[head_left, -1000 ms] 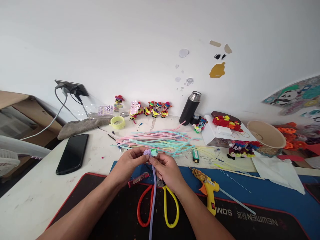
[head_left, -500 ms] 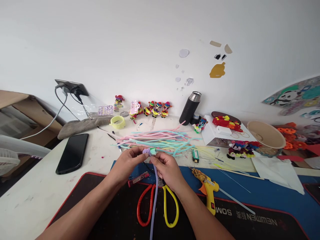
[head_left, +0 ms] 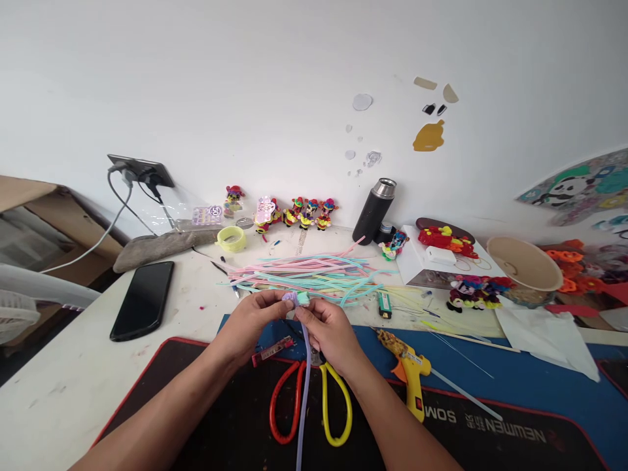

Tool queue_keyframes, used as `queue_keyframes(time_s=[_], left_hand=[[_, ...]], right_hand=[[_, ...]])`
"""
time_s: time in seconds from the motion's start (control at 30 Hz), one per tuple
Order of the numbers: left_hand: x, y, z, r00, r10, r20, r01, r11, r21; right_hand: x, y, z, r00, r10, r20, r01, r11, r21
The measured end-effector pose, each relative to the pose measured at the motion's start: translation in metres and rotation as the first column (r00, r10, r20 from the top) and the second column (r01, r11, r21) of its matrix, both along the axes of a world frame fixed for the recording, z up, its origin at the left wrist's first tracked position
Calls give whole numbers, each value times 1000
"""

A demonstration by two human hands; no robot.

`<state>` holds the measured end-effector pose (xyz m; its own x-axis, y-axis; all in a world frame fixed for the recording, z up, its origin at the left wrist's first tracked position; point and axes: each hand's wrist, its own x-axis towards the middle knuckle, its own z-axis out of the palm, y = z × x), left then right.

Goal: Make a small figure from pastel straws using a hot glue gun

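Between my fingertips is a small coiled piece of pipe cleaner [head_left: 290, 299], purple on the left and mint green on the right. My left hand [head_left: 254, 322] pinches its purple end. My right hand [head_left: 328, 331] is closed at the green side, with the thumb by the purple strand. That long purple pipe cleaner [head_left: 307, 386] hangs down from the coil toward me. Below my hands lie scissors with one red and one yellow handle [head_left: 336, 405], their blades partly hidden. A dark pink lighter-like stick [head_left: 273, 351] lies under my left hand.
Pastel pipe cleaners [head_left: 304, 271] are heaped behind my hands. A yellow glue gun [head_left: 412, 373] lies right, a black phone [head_left: 142, 301] left. Small figures [head_left: 310, 214] and a black thermos [head_left: 374, 212] stand by the wall. A green lighter [head_left: 384, 304] lies nearby.
My hands stay at nearly the same place, turning the coil slightly. The hanging purple strand has swung a little to the right.
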<state>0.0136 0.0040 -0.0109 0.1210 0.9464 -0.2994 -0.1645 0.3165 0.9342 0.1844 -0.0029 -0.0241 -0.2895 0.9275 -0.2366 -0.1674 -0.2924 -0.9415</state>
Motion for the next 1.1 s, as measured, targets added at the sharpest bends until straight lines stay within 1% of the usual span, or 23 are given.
queue_keyframes(time_s=[0.13, 0.33, 0.47, 0.57, 0.67, 0.8, 0.87, 1.0, 1.1], left_hand=[[-1, 1, -2, 1000, -26, -4, 26, 1000, -3], [0, 0, -2, 997, -50, 61, 54, 997, -53], [1, -2, -3, 994, -67, 87, 75, 993, -88], [2, -2, -3, 995, -85, 55, 89, 993, -79], [2, -2, -1, 996, -83, -31, 82, 997, -10], [2, -2, 2, 987, -76, -138, 88, 993, 83], [2, -2, 2, 986, -86, -141, 99, 992, 82], [3, -4, -2, 987, -120, -106, 125, 991, 40], [3, -3, -5, 979, -144, -146, 153, 987, 49]], right_hand=[[2, 1, -1, 1000, 2, 15, -3, 1000, 29], [4, 0, -12, 997, -1, 79, -8, 994, 107], [4, 0, -16, 990, -29, 135, 9, 990, 143], [5, -1, -15, 986, -57, 160, 32, 988, 153], [5, 0, -13, 984, -74, 164, 50, 988, 147], [5, 1, -11, 989, -78, 128, 63, 990, 122], [4, 1, -11, 993, -78, 85, 70, 993, 94], [3, 2, -11, 997, -80, -2, 80, 996, 48], [3, 2, -10, 996, -87, -36, 88, 996, 12]])
